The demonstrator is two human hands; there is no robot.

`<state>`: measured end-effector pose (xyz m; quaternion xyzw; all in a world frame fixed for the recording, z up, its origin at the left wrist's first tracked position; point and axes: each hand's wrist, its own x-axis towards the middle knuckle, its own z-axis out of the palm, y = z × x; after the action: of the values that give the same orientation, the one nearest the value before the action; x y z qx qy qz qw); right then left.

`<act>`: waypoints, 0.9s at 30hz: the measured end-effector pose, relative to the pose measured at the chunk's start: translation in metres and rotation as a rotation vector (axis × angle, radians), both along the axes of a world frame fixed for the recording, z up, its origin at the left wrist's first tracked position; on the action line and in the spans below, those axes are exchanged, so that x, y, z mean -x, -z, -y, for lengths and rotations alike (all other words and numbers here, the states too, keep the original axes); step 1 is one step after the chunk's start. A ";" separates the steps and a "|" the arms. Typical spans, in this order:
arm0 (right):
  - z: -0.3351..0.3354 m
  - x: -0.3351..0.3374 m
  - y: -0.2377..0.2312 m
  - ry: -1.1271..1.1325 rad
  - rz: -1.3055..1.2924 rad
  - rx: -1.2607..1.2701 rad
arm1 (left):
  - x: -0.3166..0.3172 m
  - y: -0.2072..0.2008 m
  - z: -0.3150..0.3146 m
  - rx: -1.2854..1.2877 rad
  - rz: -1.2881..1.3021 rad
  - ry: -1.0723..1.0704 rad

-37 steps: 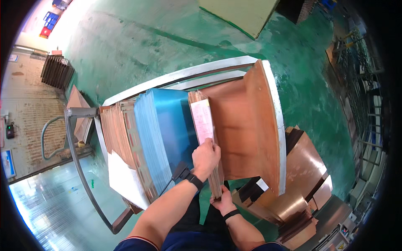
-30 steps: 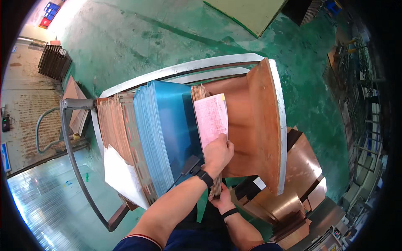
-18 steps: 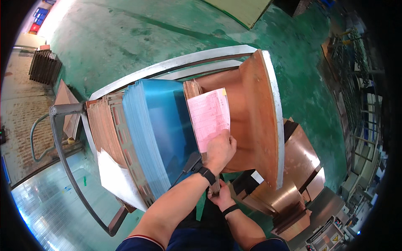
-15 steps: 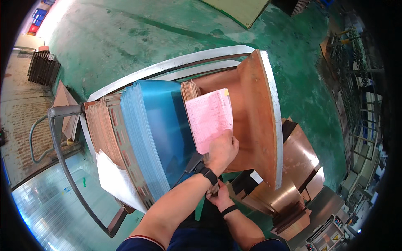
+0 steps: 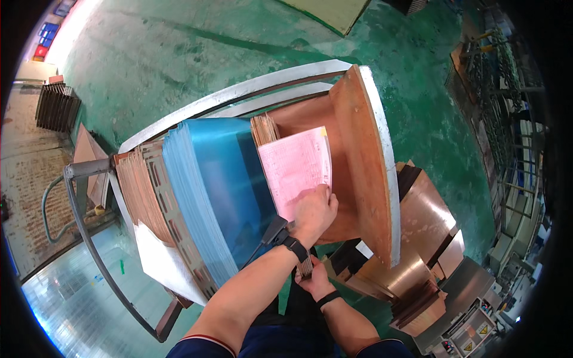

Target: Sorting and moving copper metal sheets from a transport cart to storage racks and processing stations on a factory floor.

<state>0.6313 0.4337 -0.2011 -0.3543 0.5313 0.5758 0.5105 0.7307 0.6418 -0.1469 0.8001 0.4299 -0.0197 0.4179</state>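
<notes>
Green floor (image 5: 197, 65); paper (image 5: 293, 170) in left grip (image 5: 314, 215).

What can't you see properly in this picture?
In the head view:
- Part of the pink sheet's lower end: the left hand covers it.
- The thin stack's middle: behind that sheet.
- The pink sheet's print: too small to read.
- The pale green panel's far end: cut off by the upper edge.

On the rack (image 5: 375, 98), paper (image 5: 295, 167) overlaps a sheet stack (image 5: 264, 129), apparently touching it, left of the end board (image 5: 365, 179).
</notes>
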 end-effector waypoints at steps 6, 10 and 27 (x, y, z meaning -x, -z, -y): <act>0.012 -0.003 0.007 -0.010 -0.026 -0.004 | 0.016 0.009 -0.057 -0.186 0.426 -0.289; 0.017 -0.005 0.011 -0.002 -0.016 -0.022 | 0.028 0.036 -0.161 -0.173 0.344 -0.519; 0.037 -0.033 0.032 0.164 -0.131 -0.160 | -0.019 0.079 -0.210 0.346 0.353 -0.198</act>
<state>0.6641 0.3964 -0.2329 -0.2295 0.5431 0.5947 0.5466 0.7495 0.8515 -0.2261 0.6619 0.4166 0.0880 0.6169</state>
